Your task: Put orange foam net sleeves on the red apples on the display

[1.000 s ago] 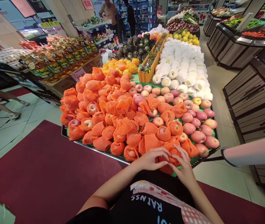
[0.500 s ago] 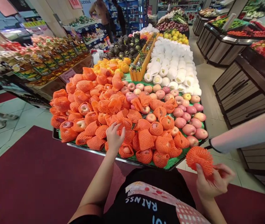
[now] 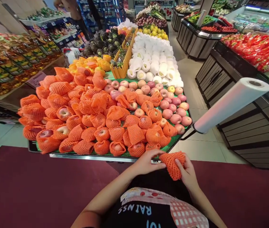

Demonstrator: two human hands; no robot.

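Note:
Both hands meet over my lap at the near edge of a fruit display stand point(image 3: 89, 156). My right hand point(image 3: 187, 173) grips an orange foam net sleeve point(image 3: 172, 163), and the fingers of my left hand point(image 3: 146, 162) pinch its left end. Whether fruit is inside the sleeve is not visible. Just beyond my hands lie several apples in orange net sleeves point(image 3: 101, 133), heaped toward the left. Bare pink apples point(image 3: 174, 109) lie at the right side of the stand.
A roll of thin plastic bags point(image 3: 231, 104) juts out on a holder at the right of the stand. White-wrapped fruit point(image 3: 153, 61) lies further back. Dark wooden produce counters point(image 3: 243, 104) stand to the right across a tiled aisle. Bottles point(image 3: 8, 66) line the left. Red carpet point(image 3: 30, 190) lies underfoot.
My left hand came back from the netted apples to the sleeve. My right hand brought the sleeve in from the right to the middle. The view shifted right.

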